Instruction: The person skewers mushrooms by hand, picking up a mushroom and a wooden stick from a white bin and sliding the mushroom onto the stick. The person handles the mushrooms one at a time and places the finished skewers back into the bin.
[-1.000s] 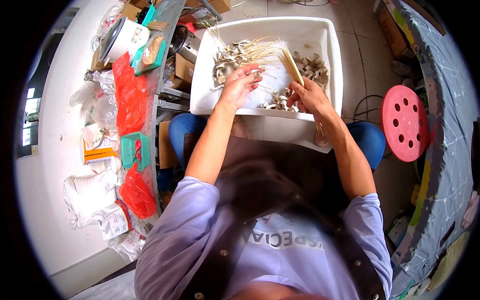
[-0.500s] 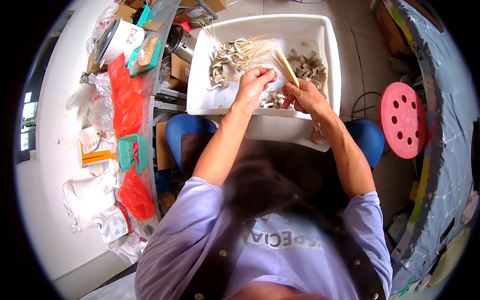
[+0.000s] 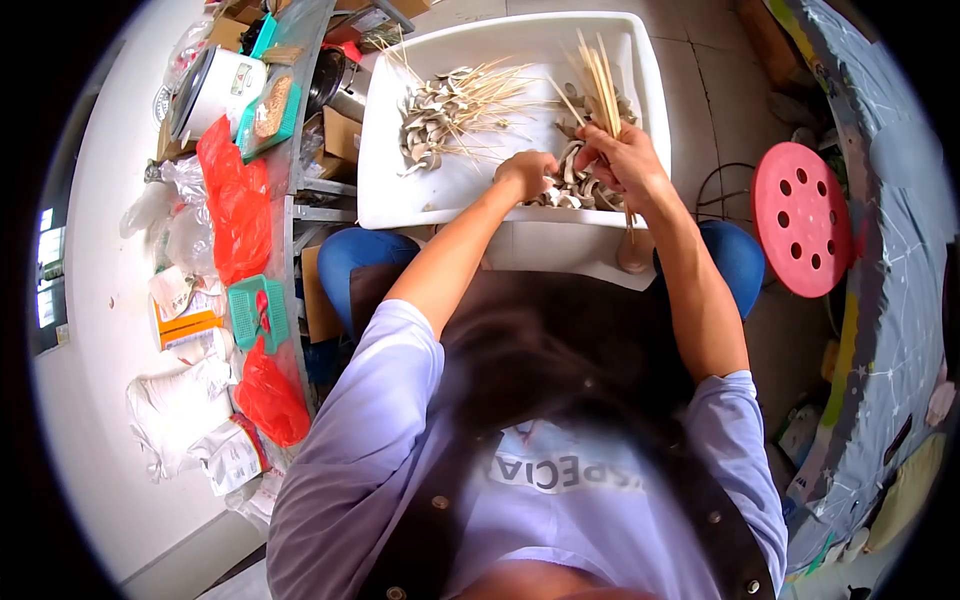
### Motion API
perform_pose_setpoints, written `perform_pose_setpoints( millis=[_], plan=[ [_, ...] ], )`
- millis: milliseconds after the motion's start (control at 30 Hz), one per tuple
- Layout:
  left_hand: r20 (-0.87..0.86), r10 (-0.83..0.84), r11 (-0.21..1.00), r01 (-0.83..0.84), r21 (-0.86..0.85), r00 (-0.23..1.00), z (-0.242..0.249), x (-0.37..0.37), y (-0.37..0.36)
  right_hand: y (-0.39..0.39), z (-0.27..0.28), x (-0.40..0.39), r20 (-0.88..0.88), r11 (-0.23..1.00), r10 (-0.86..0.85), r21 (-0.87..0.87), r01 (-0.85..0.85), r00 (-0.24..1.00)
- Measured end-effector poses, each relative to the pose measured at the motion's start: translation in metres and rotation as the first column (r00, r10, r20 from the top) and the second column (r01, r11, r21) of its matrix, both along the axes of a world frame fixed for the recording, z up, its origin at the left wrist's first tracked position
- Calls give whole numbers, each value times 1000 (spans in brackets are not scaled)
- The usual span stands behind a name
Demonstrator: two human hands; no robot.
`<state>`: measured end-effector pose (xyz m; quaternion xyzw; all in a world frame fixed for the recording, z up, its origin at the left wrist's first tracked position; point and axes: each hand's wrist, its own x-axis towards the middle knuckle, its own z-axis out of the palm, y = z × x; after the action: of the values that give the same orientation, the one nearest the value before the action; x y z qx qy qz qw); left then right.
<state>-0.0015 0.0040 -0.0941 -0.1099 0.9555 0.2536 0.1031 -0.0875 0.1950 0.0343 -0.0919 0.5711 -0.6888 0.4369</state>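
Note:
My right hand (image 3: 628, 163) is closed around a bundle of thin wooden skewers (image 3: 603, 85) that points away from me. A single skewer (image 3: 567, 102) sticks out to the left of the bundle, by my right fingertips. My left hand (image 3: 528, 174) is beside the loose pile of greyish mushroom pieces (image 3: 572, 188), fingers curled in; whatever they grip is hidden. Both hands are over the near part of a white plastic tub (image 3: 480, 215). On the tub's left side lie skewers threaded with mushrooms (image 3: 435, 115), their bare ends fanning right.
A metal shelf (image 3: 290, 215) on the left carries red plastic bags (image 3: 235, 200), a green basket (image 3: 258, 312) and a white pot (image 3: 225, 90). To the right stands a red stool (image 3: 802, 220) with round holes, near a grey patterned cloth (image 3: 895, 300).
My left hand has lowered to the mushroom pile. My right hand has moved slightly right and away from me, the skewer bundle now tilts right, and one skewer stands apart from it.

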Motion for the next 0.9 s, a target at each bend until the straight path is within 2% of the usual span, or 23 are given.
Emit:
perform_pose_setpoints(
  millis=[100, 233, 300, 333, 367, 400, 433, 467, 567, 700, 900],
  plan=[
    [106, -1, 1000, -1, 16, 994, -2, -4, 3, -3, 1, 4, -55, 999, 22, 27, -21, 998],
    [122, 68, 996, -60, -69, 990, 20, -6, 1, -2, 2, 1, -75, 999, 33, 28, -31, 997],
    [-60, 198, 980, -199, -17, 978, 34, 0, -6, -2, 4, 2, -89, 999, 40, 31, -37, 995],
    [-74, 321, 921, -293, 258, 944, 48, 1, -9, -2, 6, 4, -105, 998, 47, 45, -42, 993],
    [135, 505, 639, -475, 605, 852, 62, 3, -8, -1, 9, 5, -122, 997, 53, 57, -46, 991],
    [240, 561, 348, -489, 800, 792, 69, 6, -10, -1, 11, 7, -139, 996, 61, 71, -51, 988],
    [357, 573, 12, -443, 896, 737, 74, 10, -16, -1, 10, 8, -140, 996, 64, 71, -54, 988],
    [363, 490, -206, -299, 932, 793, 72, 13, -25, -1, 9, 8, -144, 996, 66, 72, -56, 987],
    [374, 525, -393, -172, 903, 764, 91, 15, -16, -2, 11, 9, -157, 994, 71, 91, -58, 985],
    [405, 499, -510, -118, 852, 766, 96, 19, -14, -2, 10, 12, -187, 986, 133, 127, -110, 973],
    [485, 587, -547, -124, 828, 648, 113, 16, -8, -4, 6, 18, -290, 965, 223, 200, -169, 931]
  ],
)
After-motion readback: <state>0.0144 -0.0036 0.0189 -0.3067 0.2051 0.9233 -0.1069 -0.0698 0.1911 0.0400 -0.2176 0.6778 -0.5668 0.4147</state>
